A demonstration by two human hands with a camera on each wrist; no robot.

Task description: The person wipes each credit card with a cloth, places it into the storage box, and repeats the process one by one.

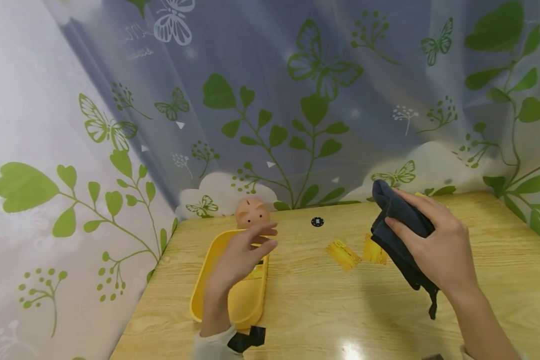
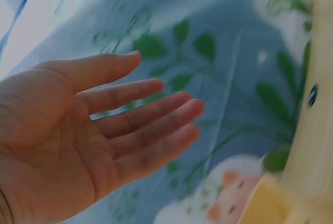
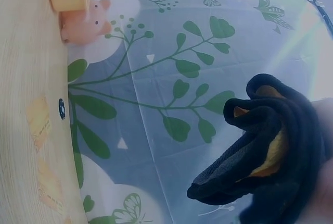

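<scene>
My right hand [image 1: 445, 245] grips a folded dark navy cloth item [image 1: 402, 215] above the right side of the table, thumb on the near side. A thin dark strap end hangs from its lower edge. In the right wrist view the dark cloth [image 3: 213, 182] shows curled folds and a yellow-orange inside; its exact kind I cannot tell. My left hand [image 1: 238, 257] holds nothing and hovers over a yellow plastic tray [image 1: 197, 295]. In the left wrist view its fingers [image 2: 151, 130] are extended and slightly spread, palm showing.
A pink piggy bank [image 1: 250, 212] stands behind the tray. On the wooden table [image 1: 306, 300] lie a black round chip [image 1: 317, 221] and two yellow printed cards, a left card [image 1: 343, 255] and a right card [image 1: 374, 252]. A leaf-patterned curtain [image 1: 261, 50] hangs behind.
</scene>
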